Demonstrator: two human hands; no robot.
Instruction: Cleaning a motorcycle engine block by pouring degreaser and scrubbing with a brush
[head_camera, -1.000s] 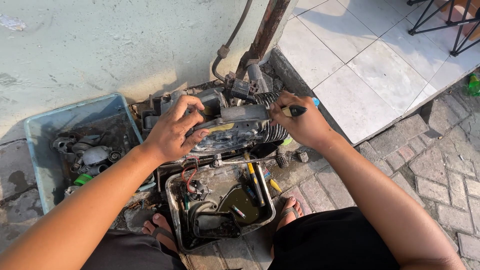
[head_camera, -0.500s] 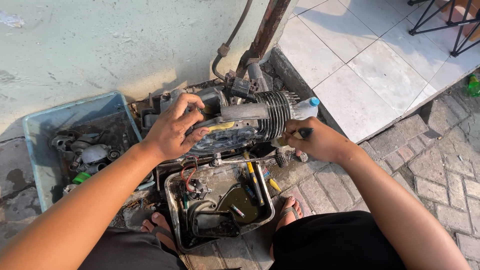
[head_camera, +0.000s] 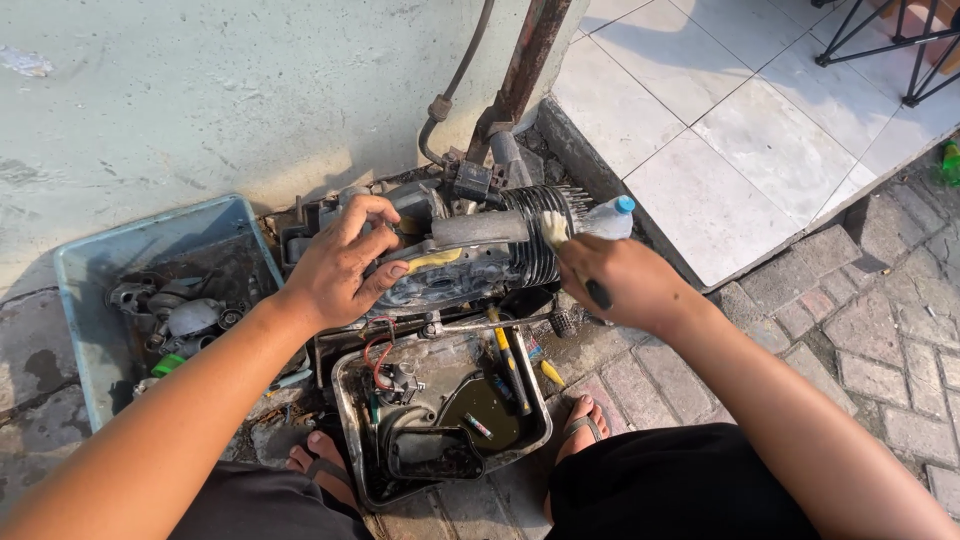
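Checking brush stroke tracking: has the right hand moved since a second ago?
Yes. The right hand dropped from above the finned cylinder to its lower right side.

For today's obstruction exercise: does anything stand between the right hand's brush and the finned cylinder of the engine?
Nothing visible does. The right hand holds the brush with its bristles already against the finned cylinder. A plastic bottle lies just behind, not between.

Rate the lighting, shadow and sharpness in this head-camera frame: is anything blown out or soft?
Head view: hard sunlight, the white floor tiles near glare; deep shadow under the engine and across the metal tray; the left hand is sharp, the right hand and its brush slightly soft; edges bow mildly.
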